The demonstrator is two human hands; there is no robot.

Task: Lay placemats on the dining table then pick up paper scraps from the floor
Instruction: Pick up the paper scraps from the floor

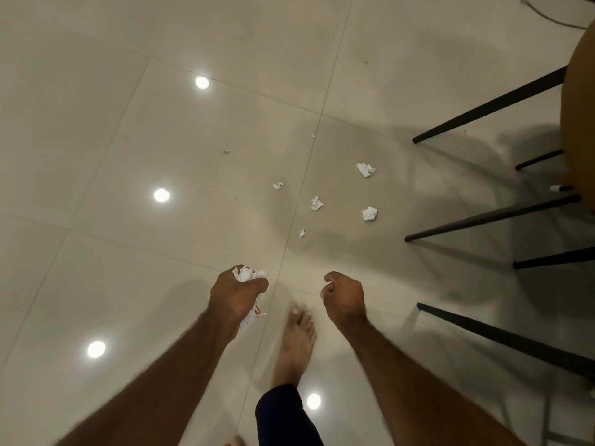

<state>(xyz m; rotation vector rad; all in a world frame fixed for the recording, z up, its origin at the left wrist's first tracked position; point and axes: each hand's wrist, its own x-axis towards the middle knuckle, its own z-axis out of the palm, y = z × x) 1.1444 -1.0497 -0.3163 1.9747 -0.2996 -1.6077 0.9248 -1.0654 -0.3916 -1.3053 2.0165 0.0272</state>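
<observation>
Glare first: 3 round light reflections dot the glossy floor tiles at far left. Next, left hand, fingers curled tight round a wad of crumpled paper, white edges poking out above the knuckles and below the palm. Bare foot, blurred, planted between the 2 forearms. Beyond the hands and well apart from them, 5 paper scraps lie scattered on the tiles, with 2 tiny flecks farther off. Right hand: fingers curled in against the palm, nothing visible inside. Far right, black chair legs stand under a tan seat.
</observation>
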